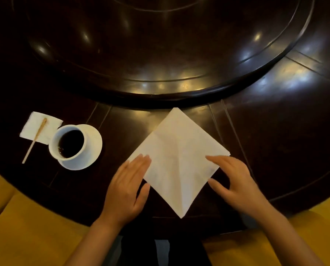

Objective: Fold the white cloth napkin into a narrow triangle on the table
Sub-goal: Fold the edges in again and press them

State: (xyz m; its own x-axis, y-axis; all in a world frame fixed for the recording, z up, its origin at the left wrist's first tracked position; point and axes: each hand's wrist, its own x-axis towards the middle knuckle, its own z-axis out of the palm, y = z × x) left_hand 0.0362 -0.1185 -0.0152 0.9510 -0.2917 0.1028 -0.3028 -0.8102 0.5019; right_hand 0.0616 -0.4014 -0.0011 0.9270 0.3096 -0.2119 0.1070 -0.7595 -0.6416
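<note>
The white cloth napkin [176,156] lies flat on the dark round table [275,143] as a diamond, one corner toward me and one pointing away. A crease runs down its middle toward the near corner. My left hand [128,187] lies flat with straight fingers on the napkin's left corner. At the right corner my right hand [235,182] rests with its fingers spread, fingertips on the cloth and thumb at the lower right edge.
A white cup of dark drink [69,143] stands on a saucer [94,148] left of the napkin. Farther left, a small paper napkin [36,125] carries a wooden stirrer [34,140]. A raised turntable [160,54] fills the table's middle.
</note>
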